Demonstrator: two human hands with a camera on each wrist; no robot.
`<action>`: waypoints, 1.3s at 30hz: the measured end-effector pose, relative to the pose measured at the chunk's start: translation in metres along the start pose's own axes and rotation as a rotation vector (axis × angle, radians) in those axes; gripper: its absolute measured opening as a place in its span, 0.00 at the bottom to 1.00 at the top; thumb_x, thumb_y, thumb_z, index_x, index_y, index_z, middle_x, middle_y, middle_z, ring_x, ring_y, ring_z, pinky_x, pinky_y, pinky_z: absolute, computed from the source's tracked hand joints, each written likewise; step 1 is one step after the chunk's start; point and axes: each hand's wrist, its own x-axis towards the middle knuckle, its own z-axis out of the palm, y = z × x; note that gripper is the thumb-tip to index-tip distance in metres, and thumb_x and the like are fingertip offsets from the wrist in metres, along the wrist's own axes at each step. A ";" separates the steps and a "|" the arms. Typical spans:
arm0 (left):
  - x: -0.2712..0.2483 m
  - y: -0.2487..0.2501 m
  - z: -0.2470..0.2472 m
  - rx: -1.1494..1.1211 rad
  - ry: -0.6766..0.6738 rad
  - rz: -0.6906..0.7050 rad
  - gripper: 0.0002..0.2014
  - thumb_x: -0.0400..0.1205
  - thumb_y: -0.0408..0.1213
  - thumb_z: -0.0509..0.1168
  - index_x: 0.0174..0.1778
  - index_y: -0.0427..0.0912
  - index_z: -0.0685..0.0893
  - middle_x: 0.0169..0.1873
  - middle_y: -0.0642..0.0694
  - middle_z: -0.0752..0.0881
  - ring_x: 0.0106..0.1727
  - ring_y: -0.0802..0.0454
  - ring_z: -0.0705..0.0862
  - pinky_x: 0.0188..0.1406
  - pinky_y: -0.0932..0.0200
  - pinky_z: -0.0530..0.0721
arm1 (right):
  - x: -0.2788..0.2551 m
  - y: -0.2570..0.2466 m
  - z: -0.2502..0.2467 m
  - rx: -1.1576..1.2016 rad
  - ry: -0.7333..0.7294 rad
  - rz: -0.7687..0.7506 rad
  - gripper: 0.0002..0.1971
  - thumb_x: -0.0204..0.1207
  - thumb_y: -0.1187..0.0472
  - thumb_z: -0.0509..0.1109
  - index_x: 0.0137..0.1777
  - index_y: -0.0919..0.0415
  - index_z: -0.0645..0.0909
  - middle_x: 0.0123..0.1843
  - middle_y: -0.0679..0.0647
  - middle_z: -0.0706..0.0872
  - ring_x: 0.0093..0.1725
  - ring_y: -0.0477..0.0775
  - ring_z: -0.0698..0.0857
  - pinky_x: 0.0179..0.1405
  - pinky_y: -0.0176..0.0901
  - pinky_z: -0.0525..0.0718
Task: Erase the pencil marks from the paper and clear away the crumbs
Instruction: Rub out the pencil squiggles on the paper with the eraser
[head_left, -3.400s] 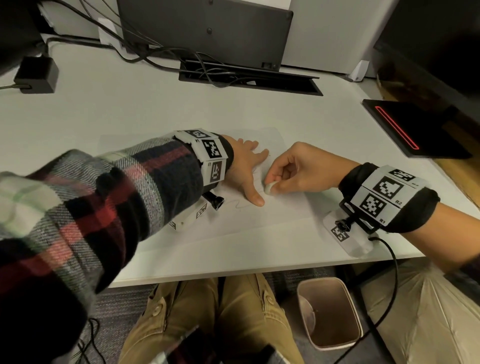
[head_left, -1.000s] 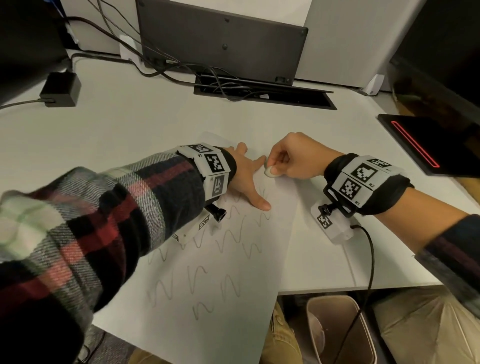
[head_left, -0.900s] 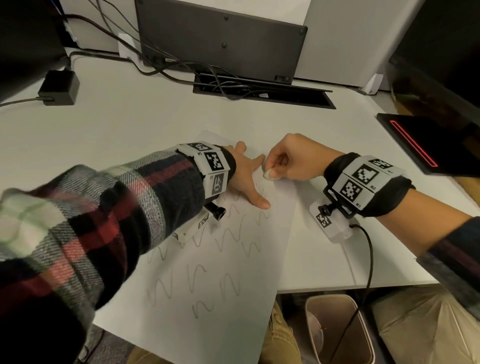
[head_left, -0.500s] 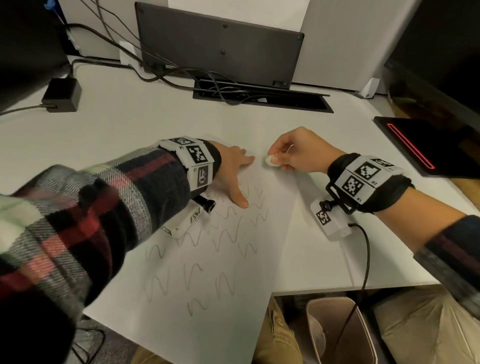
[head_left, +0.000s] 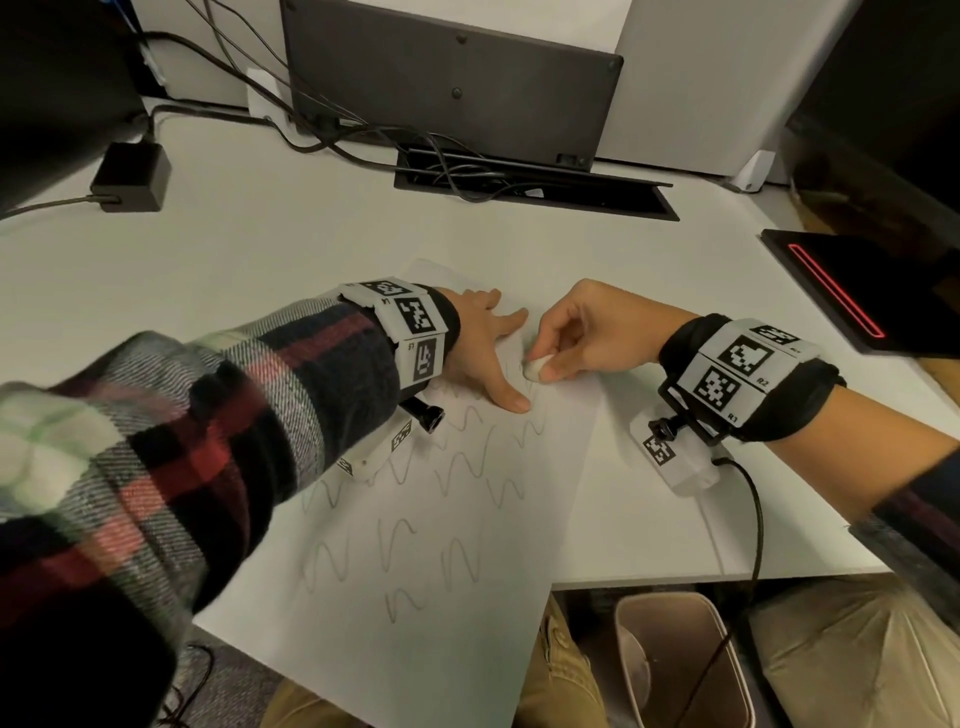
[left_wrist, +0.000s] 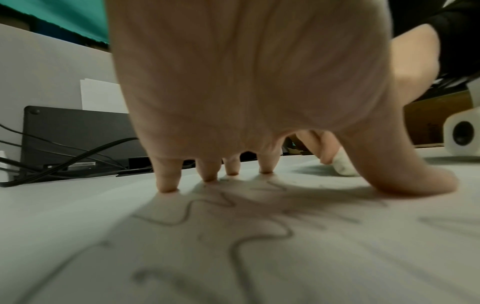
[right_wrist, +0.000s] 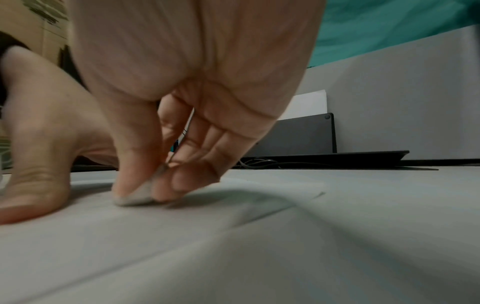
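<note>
Eraser (head_left: 534, 368) on paper (head_left: 415, 597) (pinched)

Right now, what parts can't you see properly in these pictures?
- Squiggles under the left hand: head view, hand and wrist camera cover them.
- Most of the eraser: right wrist view, right hand's fingers wrap it.
- Crumbs on the paper: too small, all views blurred.
- Bin: cut off by bottom edge.
</note>
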 end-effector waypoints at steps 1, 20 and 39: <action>-0.001 0.000 0.000 0.003 0.003 -0.001 0.55 0.70 0.68 0.65 0.80 0.58 0.34 0.81 0.48 0.33 0.83 0.48 0.39 0.79 0.44 0.49 | -0.001 0.000 0.001 0.002 -0.012 -0.007 0.06 0.68 0.68 0.77 0.45 0.64 0.88 0.36 0.56 0.88 0.31 0.42 0.82 0.39 0.37 0.83; -0.001 0.002 -0.002 0.038 0.010 -0.019 0.57 0.69 0.69 0.64 0.81 0.54 0.33 0.82 0.44 0.34 0.83 0.46 0.39 0.79 0.44 0.50 | -0.004 -0.005 0.005 -0.034 -0.032 -0.068 0.03 0.69 0.68 0.76 0.43 0.64 0.88 0.29 0.36 0.85 0.30 0.32 0.81 0.35 0.23 0.77; 0.002 0.001 0.001 0.045 0.043 0.007 0.57 0.69 0.69 0.65 0.82 0.51 0.36 0.82 0.44 0.39 0.83 0.44 0.45 0.78 0.43 0.54 | 0.015 -0.003 0.002 -0.084 0.052 -0.058 0.03 0.68 0.65 0.77 0.41 0.60 0.87 0.39 0.53 0.88 0.28 0.33 0.78 0.36 0.28 0.77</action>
